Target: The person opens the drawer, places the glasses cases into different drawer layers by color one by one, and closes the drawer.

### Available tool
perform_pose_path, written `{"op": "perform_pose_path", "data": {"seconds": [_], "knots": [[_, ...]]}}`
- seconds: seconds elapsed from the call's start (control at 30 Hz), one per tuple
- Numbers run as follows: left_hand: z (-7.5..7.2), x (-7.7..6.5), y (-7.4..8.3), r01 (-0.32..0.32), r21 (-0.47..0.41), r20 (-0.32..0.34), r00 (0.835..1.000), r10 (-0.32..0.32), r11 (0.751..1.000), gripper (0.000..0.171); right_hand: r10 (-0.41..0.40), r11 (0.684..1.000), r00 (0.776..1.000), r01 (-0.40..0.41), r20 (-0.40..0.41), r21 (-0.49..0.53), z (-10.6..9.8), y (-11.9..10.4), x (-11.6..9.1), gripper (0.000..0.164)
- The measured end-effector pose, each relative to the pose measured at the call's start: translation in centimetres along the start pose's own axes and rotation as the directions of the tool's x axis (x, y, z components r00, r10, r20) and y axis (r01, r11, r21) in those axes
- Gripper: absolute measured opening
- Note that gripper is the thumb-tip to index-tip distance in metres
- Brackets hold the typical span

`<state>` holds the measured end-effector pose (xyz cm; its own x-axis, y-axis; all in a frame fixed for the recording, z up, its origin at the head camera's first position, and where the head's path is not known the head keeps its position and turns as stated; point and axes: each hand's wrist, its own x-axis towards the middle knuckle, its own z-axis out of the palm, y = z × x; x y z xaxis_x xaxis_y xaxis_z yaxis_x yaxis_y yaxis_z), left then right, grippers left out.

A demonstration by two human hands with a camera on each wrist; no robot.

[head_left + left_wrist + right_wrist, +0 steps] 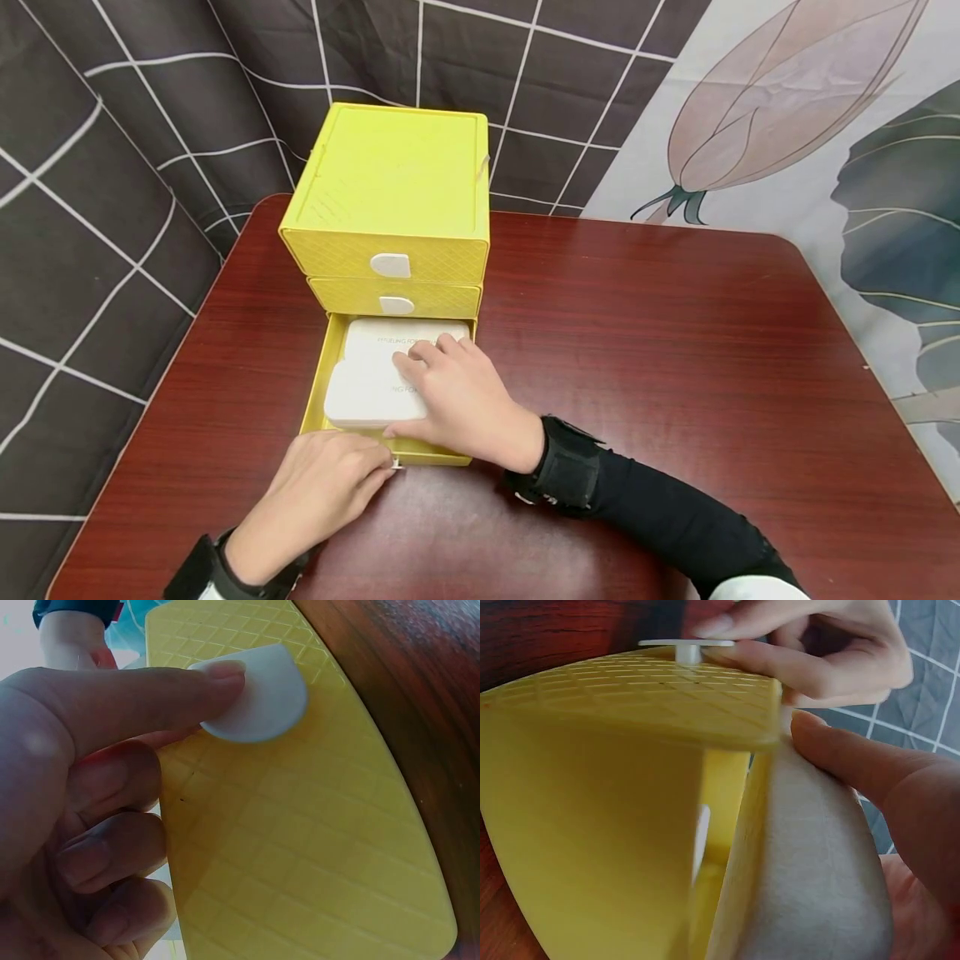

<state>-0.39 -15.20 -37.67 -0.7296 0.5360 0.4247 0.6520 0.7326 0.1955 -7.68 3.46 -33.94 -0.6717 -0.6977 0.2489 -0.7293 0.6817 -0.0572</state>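
At the front of the pulled-out bottom drawer [315, 387], my left hand [326, 471] pinches the white knob [262, 694] between thumb and index finger. The thumb lies across the knob's face; the other fingers curl beside the yellow drawer front [300, 825]. My right hand [465, 400] holds a flat white case [367, 396] with rounded corners, thumb at its near edge and fingers over its top. This case overlaps a second white case [382, 329] farther back in the drawer. Both carry small printed lettering, partly covered. In the right wrist view, the held case [817, 862] sits beside the drawer's edge.
Two closed drawers with white knobs [390, 265] stack above the open one in the yellow drawer unit [397, 175]. It stands toward the back left of a reddish-brown table [637, 350]. A dark checked cloth [465, 67] hangs behind and on the left.
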Motion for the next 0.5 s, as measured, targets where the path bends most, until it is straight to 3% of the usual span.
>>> {"op": "perform_pose_path", "data": {"seconds": [0.5], "knots": [[-0.06, -0.03, -0.01, -0.001, 0.000, -0.009, 1.000, 0.001, 1.000, 0.036, 0.009, 0.999, 0.998, -0.006, 0.058, -0.043, 0.95, -0.80, 0.70, 0.071]]}}
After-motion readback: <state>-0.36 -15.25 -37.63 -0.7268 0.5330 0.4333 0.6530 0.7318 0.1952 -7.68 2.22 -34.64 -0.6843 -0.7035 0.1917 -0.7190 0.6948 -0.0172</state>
